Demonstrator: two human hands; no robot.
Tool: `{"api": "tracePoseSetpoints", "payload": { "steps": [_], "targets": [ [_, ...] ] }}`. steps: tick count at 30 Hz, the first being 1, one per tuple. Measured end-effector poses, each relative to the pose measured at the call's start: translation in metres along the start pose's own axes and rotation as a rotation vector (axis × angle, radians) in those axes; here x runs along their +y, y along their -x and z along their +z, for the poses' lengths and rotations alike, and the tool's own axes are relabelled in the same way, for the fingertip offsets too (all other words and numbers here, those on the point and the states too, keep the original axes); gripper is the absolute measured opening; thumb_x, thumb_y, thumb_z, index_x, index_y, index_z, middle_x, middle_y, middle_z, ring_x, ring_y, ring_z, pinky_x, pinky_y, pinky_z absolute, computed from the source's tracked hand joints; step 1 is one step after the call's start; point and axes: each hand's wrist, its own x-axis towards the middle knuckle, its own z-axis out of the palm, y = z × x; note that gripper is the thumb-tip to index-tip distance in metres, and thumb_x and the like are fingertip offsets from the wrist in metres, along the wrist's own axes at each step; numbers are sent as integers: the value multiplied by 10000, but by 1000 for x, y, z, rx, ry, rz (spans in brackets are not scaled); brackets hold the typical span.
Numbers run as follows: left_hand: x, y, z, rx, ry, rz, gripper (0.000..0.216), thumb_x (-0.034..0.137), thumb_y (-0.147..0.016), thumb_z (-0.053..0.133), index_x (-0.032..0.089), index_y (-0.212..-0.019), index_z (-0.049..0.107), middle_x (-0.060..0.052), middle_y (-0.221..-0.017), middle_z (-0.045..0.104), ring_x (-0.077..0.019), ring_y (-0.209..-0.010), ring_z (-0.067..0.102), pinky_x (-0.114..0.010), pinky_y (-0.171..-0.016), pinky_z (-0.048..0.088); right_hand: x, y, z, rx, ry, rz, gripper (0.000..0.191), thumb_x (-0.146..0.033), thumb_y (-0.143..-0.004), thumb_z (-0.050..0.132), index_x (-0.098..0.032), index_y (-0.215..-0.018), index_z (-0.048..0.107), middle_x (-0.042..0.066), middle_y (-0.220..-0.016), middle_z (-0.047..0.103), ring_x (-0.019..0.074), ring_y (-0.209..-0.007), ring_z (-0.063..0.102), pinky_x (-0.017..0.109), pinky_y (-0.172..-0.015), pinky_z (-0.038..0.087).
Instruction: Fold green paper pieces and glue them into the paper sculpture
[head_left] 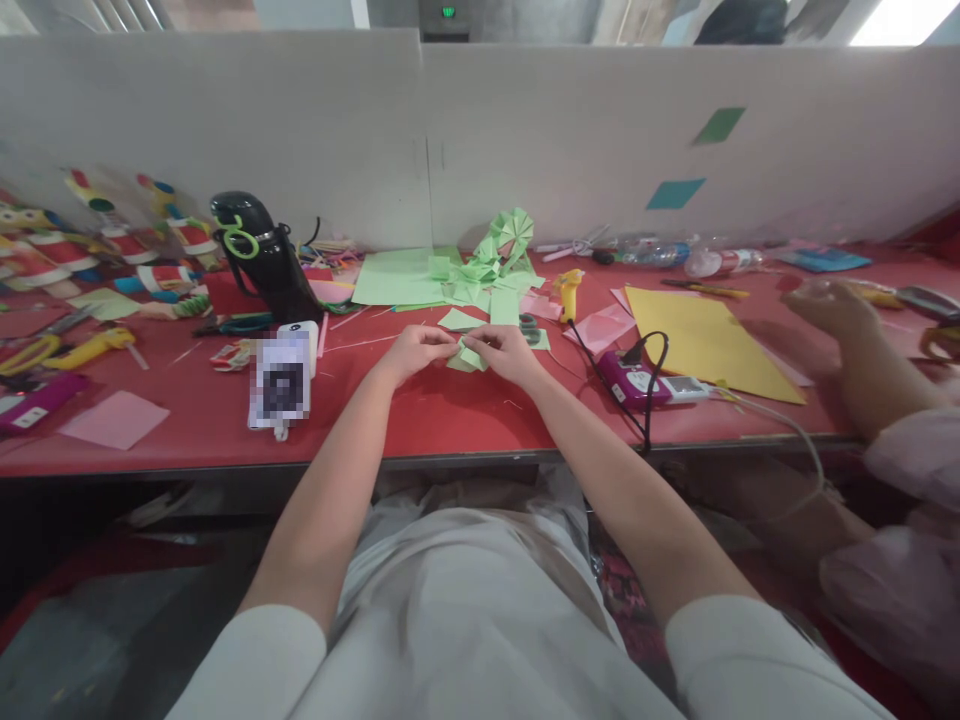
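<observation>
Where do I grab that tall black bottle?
Probably around the middle of the black bottle, coming from the right: it stands upright with a long, rounded-looking body, and the green loop sticks out on its left.

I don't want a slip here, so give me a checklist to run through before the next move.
1. Left hand on the small light-green paper piece: ok, fingertips pinch it.
2. Right hand on the same piece: ok, pinching it too.
3. Edges of the piece lined up: cannot tell, fingers cover part of it.
4. Grey-handled scissors well away from the fingers: not ok, they lie just beyond the right hand.
5. Yellow plastic glue gun cool: cannot tell.
6. Co-worker's bare forearm apart from both hands: ok, it is past the yellow paper sheet.
</observation>
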Motion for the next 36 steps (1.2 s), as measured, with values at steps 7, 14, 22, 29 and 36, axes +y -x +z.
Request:
{"api": "tracePoseSetpoints", "payload": {
  "steps": [7,14,22,29,36],
  "targets": [
    [-2,1,-3,-15,-45,3,460,569,-628,803,147,-802,749,-52,-660,674,-146,-614,577,-312,-653,480,-1,0,-1,9,-1,24,301,-470,-792,674,-180,-782,752,43,-736,710,158,-663,584,296,-628,451],
    [-2,2,-5,-22,-105,47,413,561,-694,764,155,-764,751,-43,-615,653,-130,-557,551,-289,-603,450,0,0,-2,18,-17,30,287,-469,-786,677,-192,-787,754,46,-765,723,167,-679,600,303,-637,460],
    [-1,3,0,-18,-126,87,361,503,-702,763,147,-753,749,-51,-648,678,-128,-564,548,-278,-588,439,-3,1,-2,-32,-71,78,333,-510,-779,693,-181,-743,730,23,-672,666,128,-594,538,263,-548,409],
    [2,3,-4,-95,-102,46,384,523,-679,767,155,-791,767,-71,-737,719,-168,-676,610,-314,-677,494,-7,3,-4,-25,-127,144,309,-488,-760,717,-182,-727,733,20,-643,665,125,-571,543,255,-522,412],
    [2,5,-9,-115,-93,14,314,471,-710,758,172,-802,777,-76,-747,734,-171,-660,632,-339,-699,524,-3,0,-6,11,-172,149,297,-479,-755,723,-182,-746,738,21,-664,682,127,-580,562,256,-535,438]
  ]
}}
